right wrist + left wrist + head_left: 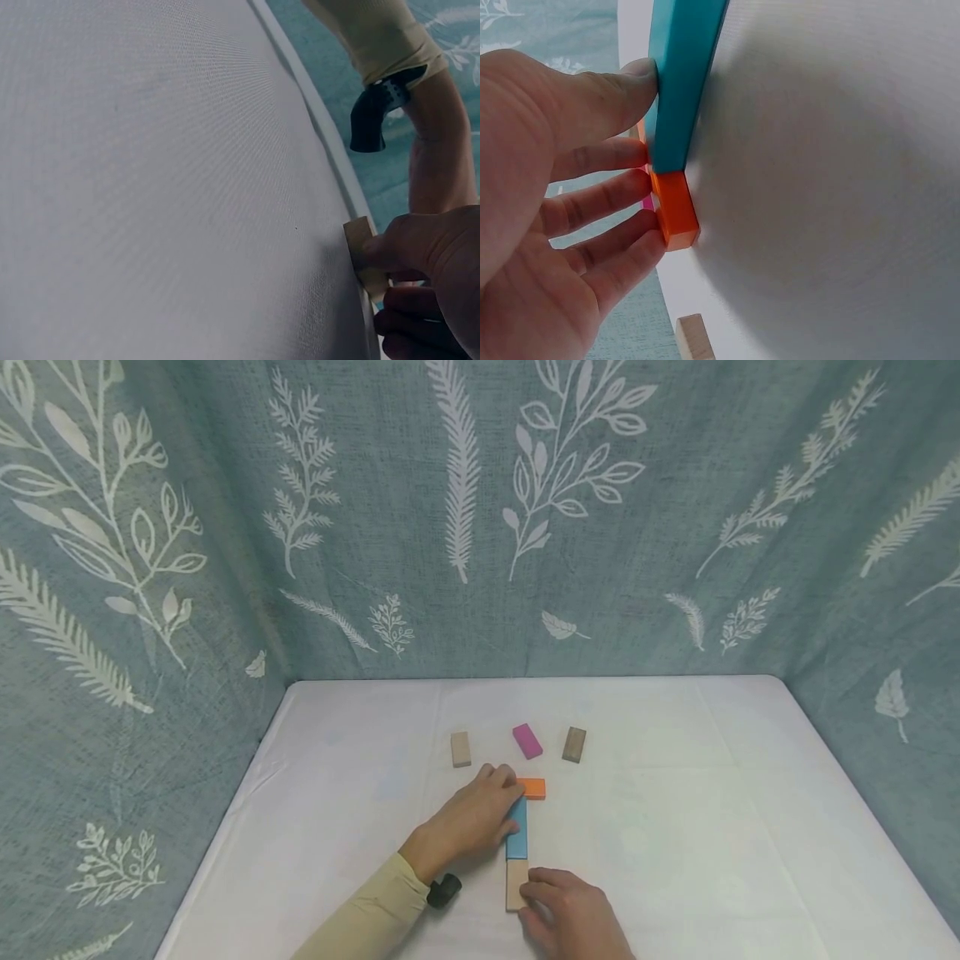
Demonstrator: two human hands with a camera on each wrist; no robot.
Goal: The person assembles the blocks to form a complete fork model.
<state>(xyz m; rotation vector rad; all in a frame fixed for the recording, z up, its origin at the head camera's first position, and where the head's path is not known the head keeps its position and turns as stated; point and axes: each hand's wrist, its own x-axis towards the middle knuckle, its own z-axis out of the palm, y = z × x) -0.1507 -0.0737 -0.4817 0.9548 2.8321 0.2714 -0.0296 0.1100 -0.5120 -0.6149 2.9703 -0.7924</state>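
A row of blocks lies on the white table. It has a crosswise orange block (pixel 535 789) at the far end, a long blue block (pixel 517 837) in the middle and a pale wooden block (pixel 516 881) nearest. My left hand (pixel 480 810) reaches over the far part. Its thumb touches the blue block (pixel 676 90) and its fairly straight fingers rest along the orange block (pixel 676 210). At the near end my right hand (pixel 573 910) holds the pale wooden block (pixel 355 234) by its right side with thumb and bent fingers. The blocks' far sides are partly hidden.
Behind the row lie a pale wooden block (pixel 461 749), a magenta block (pixel 527 741) and a brownish-grey block (pixel 573 744). A dark wrist device (pixel 444 891) sits at the left sleeve. A patterned curtain (pixel 480 527) hangs around the table (pixel 712 827).
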